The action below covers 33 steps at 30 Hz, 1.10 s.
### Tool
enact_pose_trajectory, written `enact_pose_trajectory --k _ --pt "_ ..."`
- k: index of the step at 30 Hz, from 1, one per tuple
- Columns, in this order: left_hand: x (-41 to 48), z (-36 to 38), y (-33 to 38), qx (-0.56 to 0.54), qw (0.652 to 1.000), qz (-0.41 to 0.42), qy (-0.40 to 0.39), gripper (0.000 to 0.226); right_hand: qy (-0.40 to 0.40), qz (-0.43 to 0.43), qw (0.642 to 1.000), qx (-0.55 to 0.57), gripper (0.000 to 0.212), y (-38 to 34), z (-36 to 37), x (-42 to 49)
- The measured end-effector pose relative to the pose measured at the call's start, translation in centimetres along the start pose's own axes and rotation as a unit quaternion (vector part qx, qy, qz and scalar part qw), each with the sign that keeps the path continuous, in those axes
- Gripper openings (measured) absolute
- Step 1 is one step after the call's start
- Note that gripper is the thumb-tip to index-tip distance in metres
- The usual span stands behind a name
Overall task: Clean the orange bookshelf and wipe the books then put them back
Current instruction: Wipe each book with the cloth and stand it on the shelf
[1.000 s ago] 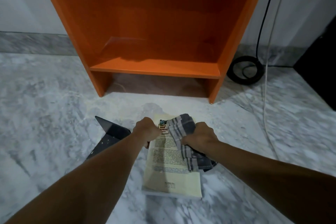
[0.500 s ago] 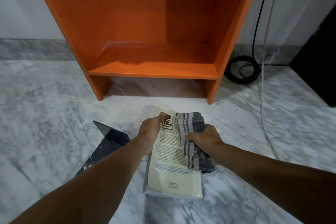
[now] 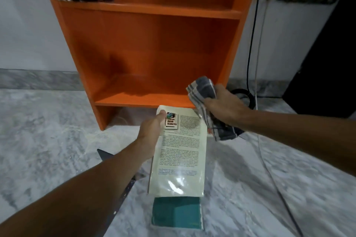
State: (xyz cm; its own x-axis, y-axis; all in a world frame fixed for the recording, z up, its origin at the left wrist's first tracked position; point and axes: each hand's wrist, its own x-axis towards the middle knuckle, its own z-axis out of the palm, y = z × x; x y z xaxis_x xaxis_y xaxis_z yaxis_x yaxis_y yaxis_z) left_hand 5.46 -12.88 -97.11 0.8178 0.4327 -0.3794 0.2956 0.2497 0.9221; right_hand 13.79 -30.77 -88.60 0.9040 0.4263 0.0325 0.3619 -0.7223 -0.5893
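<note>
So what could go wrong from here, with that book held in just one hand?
The left hand pinches the cream book only near its top corner, so it may slip or bend and drop onto the teal book below. The cloth bunched in the right hand trails a loose end that might catch on the orange bookshelf.
</note>
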Motion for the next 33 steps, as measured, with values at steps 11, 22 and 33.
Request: enact_pose_trajectory --k 11,22,33 --pt "-3.7 -1.1 5.7 -0.135 0.984 0.035 -0.11 0.037 0.195 -0.385 0.868 -0.247 0.06 -0.4 6.4 -6.2" --pt "-4.5 -2.5 5.9 -0.132 0.987 0.046 -0.082 0.038 0.213 -0.3 0.924 -0.108 0.072 -2.7 1.8 -2.4" --pt "-4.4 -2.6 7.5 -0.123 0.986 0.116 -0.004 0.032 -0.013 -0.563 0.796 -0.221 0.041 2.6 6.7 -8.0"
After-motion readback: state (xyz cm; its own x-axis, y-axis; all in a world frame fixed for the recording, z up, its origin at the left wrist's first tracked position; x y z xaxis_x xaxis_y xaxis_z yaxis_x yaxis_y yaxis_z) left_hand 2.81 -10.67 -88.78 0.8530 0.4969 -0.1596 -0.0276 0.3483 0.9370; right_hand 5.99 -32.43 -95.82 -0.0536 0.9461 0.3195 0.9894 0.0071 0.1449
